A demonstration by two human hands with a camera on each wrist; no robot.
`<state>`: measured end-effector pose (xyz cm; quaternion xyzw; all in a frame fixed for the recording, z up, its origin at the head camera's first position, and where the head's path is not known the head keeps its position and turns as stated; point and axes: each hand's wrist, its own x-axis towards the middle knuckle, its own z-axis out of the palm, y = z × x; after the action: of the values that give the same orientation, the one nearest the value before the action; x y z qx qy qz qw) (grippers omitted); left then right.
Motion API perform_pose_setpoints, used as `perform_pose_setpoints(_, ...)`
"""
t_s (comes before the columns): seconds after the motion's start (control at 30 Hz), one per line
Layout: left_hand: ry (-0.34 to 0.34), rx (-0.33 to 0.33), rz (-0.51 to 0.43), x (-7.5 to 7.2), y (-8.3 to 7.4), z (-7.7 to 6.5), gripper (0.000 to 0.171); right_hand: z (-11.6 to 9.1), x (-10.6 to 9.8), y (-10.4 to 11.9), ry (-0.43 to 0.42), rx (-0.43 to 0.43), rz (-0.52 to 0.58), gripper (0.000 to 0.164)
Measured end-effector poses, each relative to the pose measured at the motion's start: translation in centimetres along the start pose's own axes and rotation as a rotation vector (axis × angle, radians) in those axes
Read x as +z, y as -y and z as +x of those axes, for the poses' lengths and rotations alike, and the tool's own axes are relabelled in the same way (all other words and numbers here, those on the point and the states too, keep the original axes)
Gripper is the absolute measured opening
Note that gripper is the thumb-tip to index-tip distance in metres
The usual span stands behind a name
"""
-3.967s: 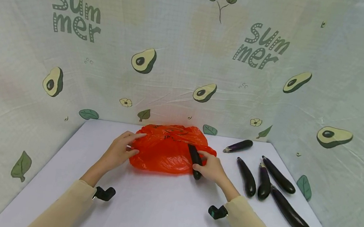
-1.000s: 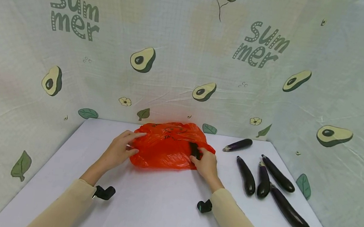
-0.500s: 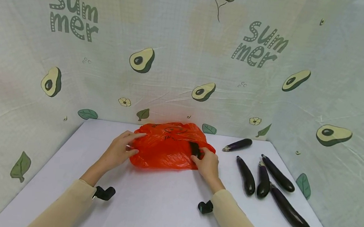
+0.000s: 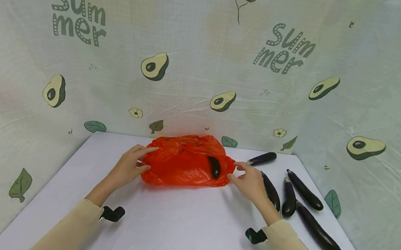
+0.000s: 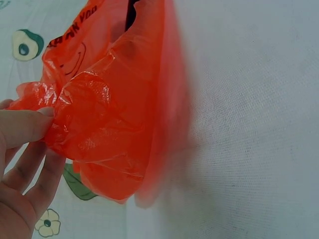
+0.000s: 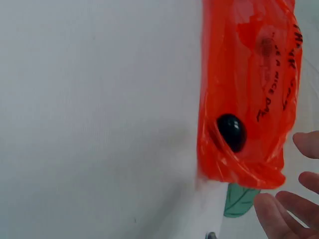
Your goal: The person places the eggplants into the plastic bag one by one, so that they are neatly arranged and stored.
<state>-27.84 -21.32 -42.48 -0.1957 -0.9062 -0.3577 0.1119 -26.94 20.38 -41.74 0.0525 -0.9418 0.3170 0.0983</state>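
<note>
A red plastic bag (image 4: 181, 170) with dark printed lettering lies at the back middle of the table, its mouth gaping toward the front. Inside it, toward the right end, an eggplant (image 4: 215, 168) shows its dark rounded end; the right wrist view also catches this glossy tip (image 6: 231, 131). My left hand (image 4: 130, 164) pinches the bag's left edge between thumb and fingers, as the left wrist view shows. Spread fingers and nothing in its grasp mark my right hand (image 4: 249, 182), which is just right of the bag's right edge, partly covering an eggplant (image 4: 271, 191) behind it.
More eggplants lie on the right of the white table (image 4: 175, 228): one at the back (image 4: 263, 158), a short one (image 4: 289, 198), a long one (image 4: 305, 189) near the right edge, and the longest (image 4: 319, 231) closer to the front. A printed cloth (image 4: 192, 59) walls the back and sides.
My right hand pushed the eggplant into the bag, let go of it and drew back to the right. The left hand kept its place at the bag's left edge.
</note>
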Motion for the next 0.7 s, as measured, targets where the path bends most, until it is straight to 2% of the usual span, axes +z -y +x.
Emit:
perform_pose_setpoints(0.33, -0.005, 0.002, -0.006, 0.0, 0.1, 0.1, 0.069, -1.3, -5.4, -3.4, -0.024, -0.033, -0.156, 0.058)
perform_pose_setpoints(0.7, -0.007, -0.013, -0.004, 0.0, 0.1, -0.1, 0.069, -3.1, -7.1, -7.6, -0.023, -0.007, -0.264, 0.062)
